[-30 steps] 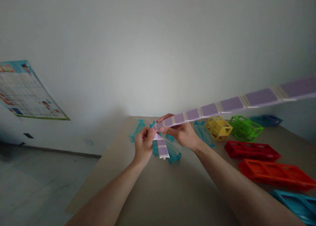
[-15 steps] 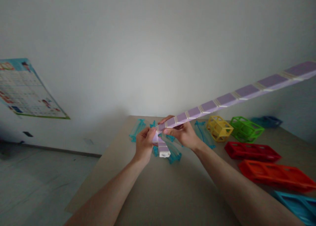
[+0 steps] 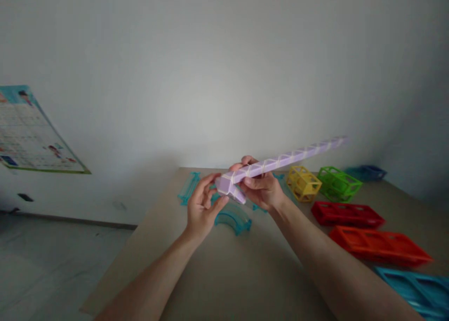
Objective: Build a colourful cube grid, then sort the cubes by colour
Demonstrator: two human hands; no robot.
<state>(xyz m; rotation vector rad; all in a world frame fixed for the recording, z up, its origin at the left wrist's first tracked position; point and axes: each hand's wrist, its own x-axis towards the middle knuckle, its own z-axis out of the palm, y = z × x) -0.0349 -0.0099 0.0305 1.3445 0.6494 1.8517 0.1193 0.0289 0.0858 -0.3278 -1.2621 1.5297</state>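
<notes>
A long purple and white snake twist puzzle [image 3: 277, 163] is held above the table, its straight length rising away to the right and a short bent end folded near me. My right hand [image 3: 264, 189] grips it close to the bend, thumb in front and fingers behind. At the bent end, my left hand [image 3: 201, 204] has its thumb below and its fingertips at the outer block, in a loose hold. Under the hands, a clear teal curved track piece [image 3: 233, 218] lies on the table, with similar pieces partly hidden behind it.
On the table [image 3: 217, 274], a yellow frame [image 3: 303, 184], a green frame [image 3: 338, 184] and a dark blue one [image 3: 372, 172] stand back right. Red [image 3: 347, 214], orange [image 3: 380, 245] and blue [image 3: 417, 288] trays line the right side. A wall rises behind; a poster [image 3: 38, 131] hangs left.
The long part of the puzzle has swung away from me and looks shorter. Its short end has turned under the bend. My left fingers have loosened and spread.
</notes>
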